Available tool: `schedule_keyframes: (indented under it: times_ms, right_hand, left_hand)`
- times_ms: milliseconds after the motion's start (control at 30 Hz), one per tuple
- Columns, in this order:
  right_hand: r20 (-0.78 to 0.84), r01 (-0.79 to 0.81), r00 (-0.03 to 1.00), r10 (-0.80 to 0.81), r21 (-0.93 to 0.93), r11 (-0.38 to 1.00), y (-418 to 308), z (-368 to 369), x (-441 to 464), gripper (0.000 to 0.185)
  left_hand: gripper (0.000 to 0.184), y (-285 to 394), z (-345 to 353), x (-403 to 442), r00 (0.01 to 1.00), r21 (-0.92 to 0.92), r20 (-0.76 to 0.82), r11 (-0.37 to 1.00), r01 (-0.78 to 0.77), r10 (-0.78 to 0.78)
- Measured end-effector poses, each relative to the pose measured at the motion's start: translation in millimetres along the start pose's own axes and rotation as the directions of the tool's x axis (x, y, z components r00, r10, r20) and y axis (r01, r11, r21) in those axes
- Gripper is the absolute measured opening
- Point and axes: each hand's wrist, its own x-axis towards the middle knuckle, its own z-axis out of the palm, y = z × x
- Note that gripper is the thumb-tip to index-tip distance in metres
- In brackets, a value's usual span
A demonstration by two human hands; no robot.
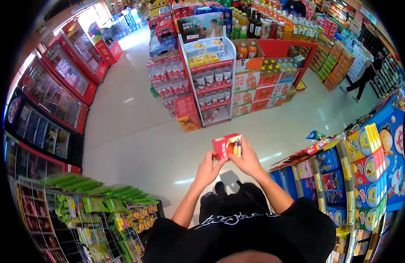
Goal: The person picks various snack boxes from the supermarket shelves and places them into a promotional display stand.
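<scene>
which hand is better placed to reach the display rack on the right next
Likely the right hand: it is nearer the display rack, while the left hand is across the red box from it. Both hands hold the box, so the left would need to keep it.

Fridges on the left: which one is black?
The fridge with the oval sign: its outside is black, while the fridges beyond it have red outsides.
</scene>
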Motion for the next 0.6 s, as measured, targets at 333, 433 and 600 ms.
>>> schedule_keyframes:
  times_ms: [333,433,600]
  right_hand:
    - [-0.146,-0.098,0.983,0.107,0.069,0.993,62.7,24.4,121.2,0.086]
    - [-0.171,-0.118,0.977,0.126,0.058,0.991,95.4,29.9,163.1,0.081]
    - [-0.235,-0.056,0.964,0.126,0.285,0.957,118.0,20.8,279.0,0.068]
  left_hand:
    - [0.042,-42.2,7.4,149.8,0.991,0.012,0.08,0.994,0.107,-0.108]
    - [0.041,-57.3,13.9,193.4,0.978,0.038,0.156,0.99,0.133,-0.137]
    - [0.042,-49.1,2.1,303.6,0.968,0.105,0.236,0.993,0.059,-0.083]
